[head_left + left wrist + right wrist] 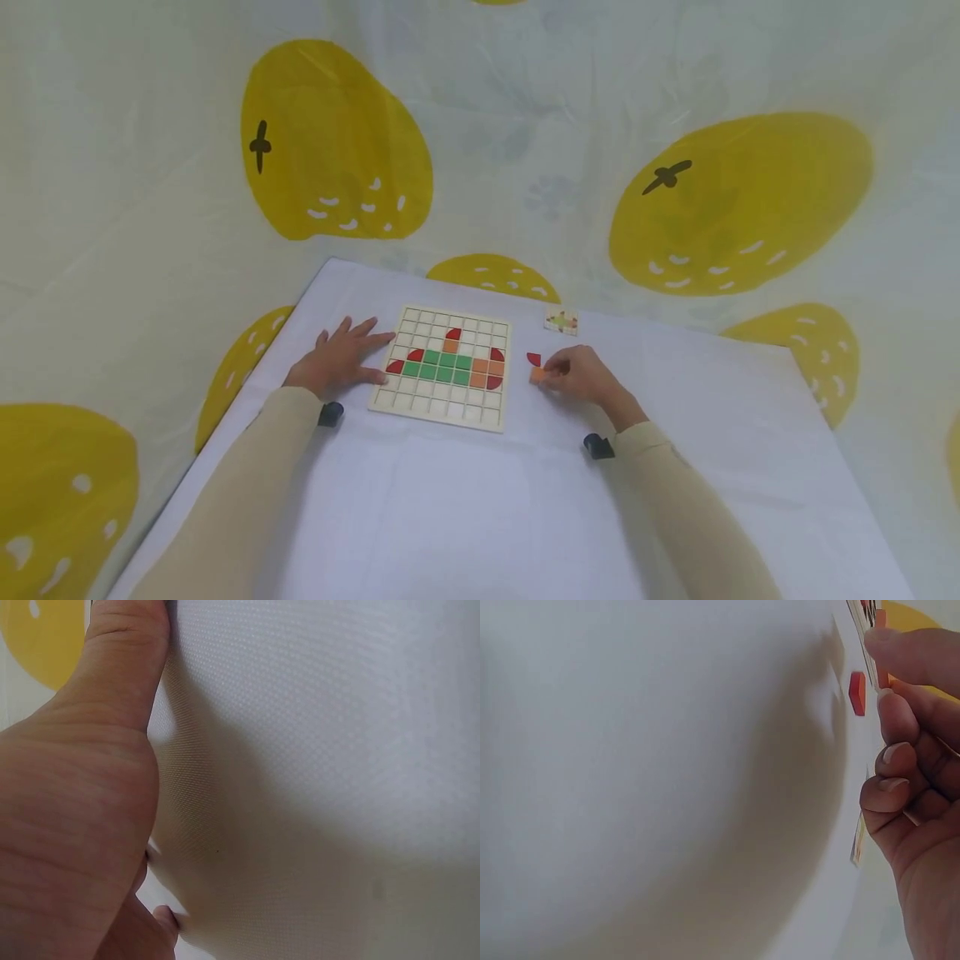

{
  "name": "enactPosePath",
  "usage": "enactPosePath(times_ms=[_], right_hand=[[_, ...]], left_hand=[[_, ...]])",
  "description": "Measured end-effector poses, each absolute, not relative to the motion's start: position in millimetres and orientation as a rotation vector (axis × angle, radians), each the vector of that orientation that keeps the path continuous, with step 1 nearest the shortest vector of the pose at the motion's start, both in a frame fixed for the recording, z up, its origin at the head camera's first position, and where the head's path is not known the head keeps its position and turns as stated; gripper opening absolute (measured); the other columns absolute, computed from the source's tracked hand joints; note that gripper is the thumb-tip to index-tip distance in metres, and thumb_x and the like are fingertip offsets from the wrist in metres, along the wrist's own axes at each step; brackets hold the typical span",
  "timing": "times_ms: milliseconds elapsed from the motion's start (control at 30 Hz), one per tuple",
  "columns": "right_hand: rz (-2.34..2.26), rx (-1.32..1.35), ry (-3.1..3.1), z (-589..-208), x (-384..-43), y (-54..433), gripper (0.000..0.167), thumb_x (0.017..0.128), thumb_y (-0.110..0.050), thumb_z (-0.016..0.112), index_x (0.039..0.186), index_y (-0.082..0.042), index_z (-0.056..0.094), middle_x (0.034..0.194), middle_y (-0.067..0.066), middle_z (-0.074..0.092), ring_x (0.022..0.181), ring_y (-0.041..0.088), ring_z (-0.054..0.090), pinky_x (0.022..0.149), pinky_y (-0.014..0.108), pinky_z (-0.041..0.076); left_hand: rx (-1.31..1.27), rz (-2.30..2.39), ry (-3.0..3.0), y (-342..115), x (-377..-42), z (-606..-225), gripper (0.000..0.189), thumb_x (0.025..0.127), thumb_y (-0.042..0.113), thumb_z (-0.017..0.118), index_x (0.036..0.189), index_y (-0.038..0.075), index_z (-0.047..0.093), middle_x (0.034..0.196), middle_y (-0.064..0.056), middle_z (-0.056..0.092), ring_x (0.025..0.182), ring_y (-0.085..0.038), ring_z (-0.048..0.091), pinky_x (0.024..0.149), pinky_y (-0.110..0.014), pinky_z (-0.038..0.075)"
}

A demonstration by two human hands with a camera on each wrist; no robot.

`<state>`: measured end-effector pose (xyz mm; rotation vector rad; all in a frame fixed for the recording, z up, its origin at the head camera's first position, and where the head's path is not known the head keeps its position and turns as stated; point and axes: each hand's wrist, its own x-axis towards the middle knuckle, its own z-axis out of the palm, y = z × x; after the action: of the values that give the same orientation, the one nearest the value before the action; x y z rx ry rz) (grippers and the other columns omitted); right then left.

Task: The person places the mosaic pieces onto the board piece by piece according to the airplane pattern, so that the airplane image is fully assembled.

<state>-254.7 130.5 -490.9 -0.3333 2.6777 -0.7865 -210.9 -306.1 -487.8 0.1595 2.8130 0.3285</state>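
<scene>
A square wooden grid board (405,400) lies on the white table, with green tiles (436,373), orange squares and red quarter-round tiles set in its middle rows. My left hand (333,358) rests flat with spread fingers, index fingertip and thumb at the board's left edge. To the right of the board, my right hand (581,375) pinches an orange square tile (537,375) between thumb and index finger. The tile (883,652) stands nearly edge-on in the right wrist view, the other fingers curled below it. A loose red quarter-round tile (533,359) lies just beyond it.
A small pattern card (562,321) lies behind the right hand, near the table's far edge. The white cloth-covered table (465,508) extends toward me. A pale curtain (510,150) with yellow fruit prints hangs behind it.
</scene>
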Motion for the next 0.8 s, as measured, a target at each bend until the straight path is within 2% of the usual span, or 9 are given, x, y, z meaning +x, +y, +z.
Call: enactPosePath(times_ms=[367, 800], right_hand=[[-0.816, -0.466, 2.656, -492.6, -250.7, 109.9, 0.025, 0.089, -0.022, 0.082, 0.110, -0.008, 0.080, 0.095, 0.005, 0.072, 0.090, 0.022, 0.060, 0.076, 0.028, 0.055], [-0.797, -0.488, 2.634, -490.4, -243.9, 87.9, 0.023, 0.090, -0.023, 0.081, 0.110, -0.010, 0.080, 0.094, 0.005, 0.071, 0.089, 0.021, 0.060, 0.075, 0.027, 0.053]], left_hand=[[0.129, 0.350, 2.791, -306.3, -214.7, -490.2, 0.089, 0.087, 0.056, 0.078, 0.163, 0.043, 0.031, 0.178, -0.006, 0.013, 0.162, -0.048, -0.003, 0.123, -0.079, 0.002], [0.144, 0.307, 2.802, -306.3, -218.0, -493.7, 0.090, 0.085, 0.062, 0.075, 0.162, 0.045, 0.031, 0.178, -0.004, 0.013, 0.163, -0.047, -0.001, 0.124, -0.078, 0.006]])
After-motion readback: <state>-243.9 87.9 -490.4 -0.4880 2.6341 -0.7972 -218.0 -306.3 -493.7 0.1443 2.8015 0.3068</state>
